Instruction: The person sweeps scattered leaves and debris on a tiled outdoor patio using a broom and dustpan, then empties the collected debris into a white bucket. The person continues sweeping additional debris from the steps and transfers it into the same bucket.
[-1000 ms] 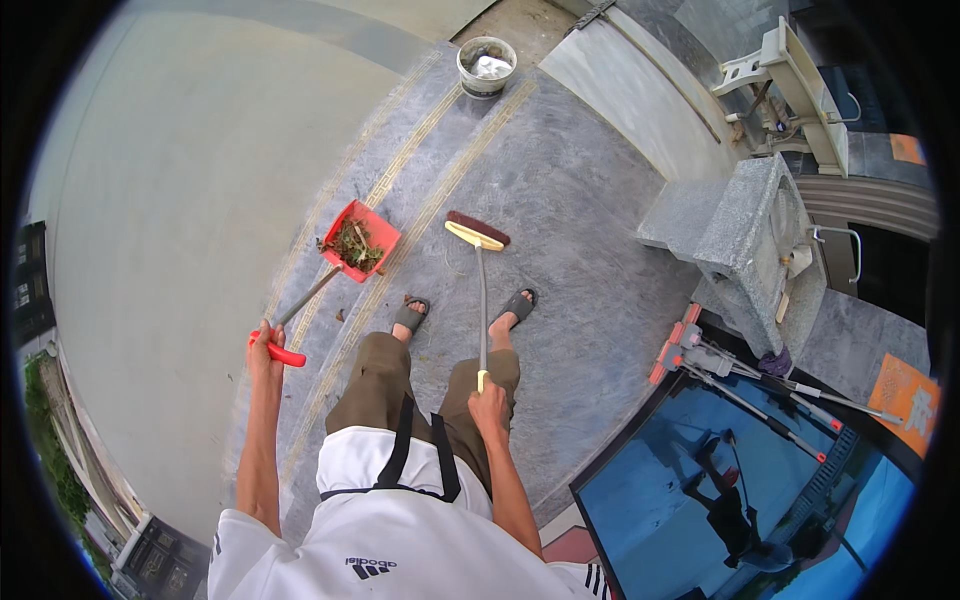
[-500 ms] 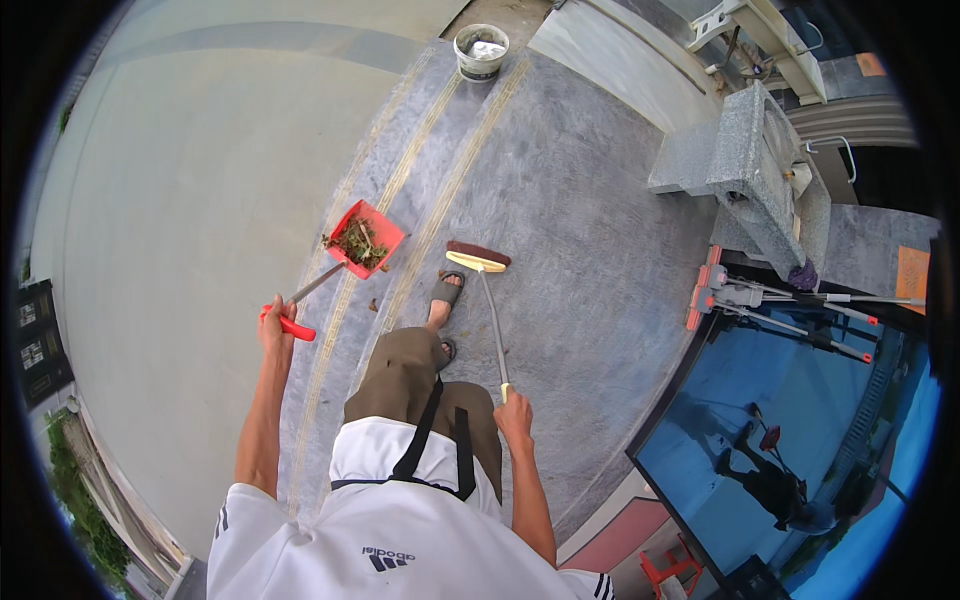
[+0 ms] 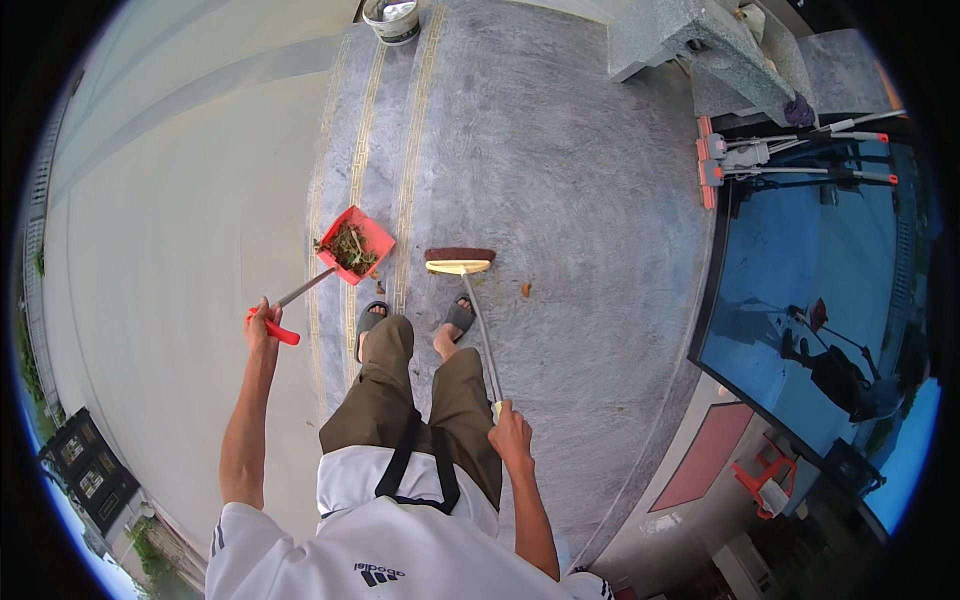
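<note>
My left hand (image 3: 264,325) is closed round the red grip of a long-handled dustpan (image 3: 374,237). The red pan holds a heap of dry leaves and plant debris (image 3: 347,248), some of it hanging over its left edge. In my right hand (image 3: 511,436) is the pale end of a broom's grey handle. The broom (image 3: 460,266) has a cream head with dark brown bristles, which sits on the grey floor to the right of the dustpan, with a gap between them. A small brown leaf (image 3: 526,289) lies just right of the broom head.
A bucket (image 3: 392,22) with something white inside stands at the far edge. Far right are a grey stone sink (image 3: 690,45) and mops (image 3: 740,158) beside a large reflective glass pane (image 3: 800,300). A red stool (image 3: 765,475) stands lower right. My sandalled feet (image 3: 458,318) are behind the broom.
I have stepped forward, and both feet now show side by side. The bucket and sink have shifted upward in view. Dustpan and broom stay in my hands, shifted slightly left in view.
</note>
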### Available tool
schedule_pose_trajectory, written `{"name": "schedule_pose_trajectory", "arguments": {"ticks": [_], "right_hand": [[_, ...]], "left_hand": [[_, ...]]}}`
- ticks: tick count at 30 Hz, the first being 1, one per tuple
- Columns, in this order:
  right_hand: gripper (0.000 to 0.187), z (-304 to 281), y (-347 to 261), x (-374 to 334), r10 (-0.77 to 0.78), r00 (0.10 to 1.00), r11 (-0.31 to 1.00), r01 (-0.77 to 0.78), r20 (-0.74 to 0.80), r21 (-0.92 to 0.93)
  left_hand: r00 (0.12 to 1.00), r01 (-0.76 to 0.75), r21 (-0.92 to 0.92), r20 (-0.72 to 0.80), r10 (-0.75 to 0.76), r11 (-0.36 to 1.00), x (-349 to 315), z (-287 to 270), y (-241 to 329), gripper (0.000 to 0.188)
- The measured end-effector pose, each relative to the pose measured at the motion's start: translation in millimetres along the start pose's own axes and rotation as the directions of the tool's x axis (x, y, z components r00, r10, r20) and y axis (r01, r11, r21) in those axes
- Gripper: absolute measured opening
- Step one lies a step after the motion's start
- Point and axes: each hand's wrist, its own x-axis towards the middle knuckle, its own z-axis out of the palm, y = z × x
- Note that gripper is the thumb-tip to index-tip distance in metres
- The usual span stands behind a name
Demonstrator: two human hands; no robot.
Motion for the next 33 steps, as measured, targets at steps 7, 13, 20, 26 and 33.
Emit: {"name": "schedule_pose_trajectory", "arguments": {"ticks": [7, 13, 20, 26, 33], "right_hand": [[0.059, 56, -15, 31, 0.034, 0.998, 0.987, -0.043, 0.061, 0.153], [0.059, 124, -53, 39, 0.120, 0.992, 0.973, -0.108, -0.048, 0.204], [0.063, 194, -178, -3, 0.281, 0.959, 0.744, -0.246, 0.043, 0.621], [0.069, 276, -314, 83, 0.306, 0.952, 0.309, -0.076, -0.024, 0.948], [0.062, 245, -309, 144, 0.138, 0.960, 0.810, 0.033, -0.245, 0.586]], "left_hand": [[0.985, -0.027, 0.151, 0.173, 0.001, 0.988, 28, -15, -11, 0.025], [0.981, 0.012, 0.221, 0.184, -0.054, 0.975, 72, -52, 23, 0.027], [0.939, 0.006, 0.277, 0.328, -0.101, 0.961, 119, -103, 75, 0.028], [0.958, 0.050, 0.222, 0.265, -0.110, 0.974, 139, -111, 82, 0.026], [0.944, 0.008, 0.316, 0.312, -0.112, 0.949, 134, -107, 95, 0.024]]}}
